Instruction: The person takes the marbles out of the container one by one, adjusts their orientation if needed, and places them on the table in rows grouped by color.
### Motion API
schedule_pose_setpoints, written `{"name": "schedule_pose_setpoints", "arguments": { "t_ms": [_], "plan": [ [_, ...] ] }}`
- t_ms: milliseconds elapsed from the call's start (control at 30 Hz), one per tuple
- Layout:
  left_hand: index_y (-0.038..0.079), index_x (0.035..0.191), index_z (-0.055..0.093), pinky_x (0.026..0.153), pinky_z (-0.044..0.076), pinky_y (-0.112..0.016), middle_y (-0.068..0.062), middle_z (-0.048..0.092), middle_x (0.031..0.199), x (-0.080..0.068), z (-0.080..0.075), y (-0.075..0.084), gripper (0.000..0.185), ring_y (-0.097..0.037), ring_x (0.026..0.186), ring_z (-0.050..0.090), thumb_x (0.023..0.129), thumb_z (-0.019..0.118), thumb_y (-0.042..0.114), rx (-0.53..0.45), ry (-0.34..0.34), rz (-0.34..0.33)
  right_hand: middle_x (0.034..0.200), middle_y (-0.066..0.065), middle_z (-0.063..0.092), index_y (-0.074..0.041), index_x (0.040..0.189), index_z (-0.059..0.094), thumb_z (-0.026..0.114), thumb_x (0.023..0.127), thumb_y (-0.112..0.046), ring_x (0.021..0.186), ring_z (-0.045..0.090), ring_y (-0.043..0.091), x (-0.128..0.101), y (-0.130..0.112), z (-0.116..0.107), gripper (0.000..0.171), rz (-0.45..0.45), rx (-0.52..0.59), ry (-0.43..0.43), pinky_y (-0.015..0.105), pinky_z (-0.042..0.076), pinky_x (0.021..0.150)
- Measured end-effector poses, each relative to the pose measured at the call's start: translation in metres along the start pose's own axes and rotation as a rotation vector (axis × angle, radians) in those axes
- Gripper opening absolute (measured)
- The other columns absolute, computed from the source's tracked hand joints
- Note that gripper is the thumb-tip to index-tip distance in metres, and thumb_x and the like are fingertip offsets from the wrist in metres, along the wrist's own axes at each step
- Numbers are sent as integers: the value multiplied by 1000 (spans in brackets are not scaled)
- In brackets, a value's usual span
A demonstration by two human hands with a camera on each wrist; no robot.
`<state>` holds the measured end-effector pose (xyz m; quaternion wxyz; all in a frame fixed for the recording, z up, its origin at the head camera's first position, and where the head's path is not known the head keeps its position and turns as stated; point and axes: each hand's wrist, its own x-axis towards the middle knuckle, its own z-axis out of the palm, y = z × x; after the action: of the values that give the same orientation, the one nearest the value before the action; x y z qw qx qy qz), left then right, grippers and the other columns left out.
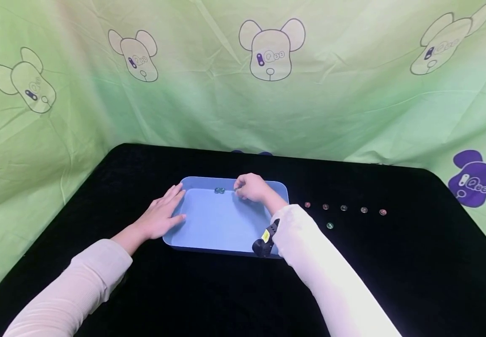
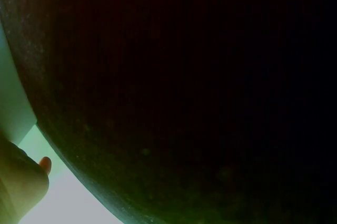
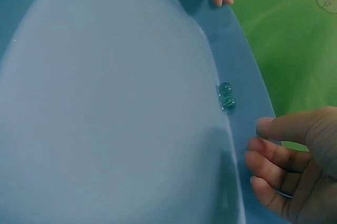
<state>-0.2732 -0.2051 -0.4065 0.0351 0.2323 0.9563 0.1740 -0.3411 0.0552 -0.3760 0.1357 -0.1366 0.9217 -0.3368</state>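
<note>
A blue tray (image 1: pixel 209 220) lies on the black cloth. My left hand (image 1: pixel 160 214) rests on its left rim with straight fingers; in the left wrist view only part of that hand (image 2: pixel 23 184) shows. Over the tray's far side, my right hand (image 1: pixel 251 187) pinches a small marble, mostly hidden between thumb and forefinger; a greenish bit shows in the right wrist view, where the hand (image 3: pixel 295 166) is near the tray wall. Two green glass marbles (image 3: pixel 227 97) sit touching each other against the far wall, beside the right fingertips.
Right of the tray, several reddish and clear marbles (image 1: pixel 344 208) form a row on the black tabletop (image 1: pixel 415 262). One green marble (image 1: pixel 330 225) lies in front of that row. A green patterned curtain (image 1: pixel 200 107) hangs behind the table.
</note>
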Motion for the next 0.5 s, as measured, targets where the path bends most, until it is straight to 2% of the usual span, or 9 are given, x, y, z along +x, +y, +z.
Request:
{"name": "schedule_pose_setpoints", "arguments": {
  "t_ms": [233, 500],
  "plan": [
    [1, 137, 19, 94, 16, -49, -10, 3, 144, 0, 1, 0, 63, -26, 129, 2, 88, 44, 33, 0, 1, 3, 68, 5, 57, -6, 93, 60, 57, 78, -8, 62, 51, 14, -8, 1, -5, 15, -17, 9, -1, 25, 39, 55],
    [2, 137, 18, 95, 15, -49, -9, 2, 144, 1, 1, -1, 63, -26, 129, 1, 88, 43, 34, 5, -2, 1, 74, 6, 58, -4, 97, 60, 57, 80, -8, 69, 55, 17, -19, 1, -11, 18, -78, 92, -19, 26, 39, 56]
  ]
}}
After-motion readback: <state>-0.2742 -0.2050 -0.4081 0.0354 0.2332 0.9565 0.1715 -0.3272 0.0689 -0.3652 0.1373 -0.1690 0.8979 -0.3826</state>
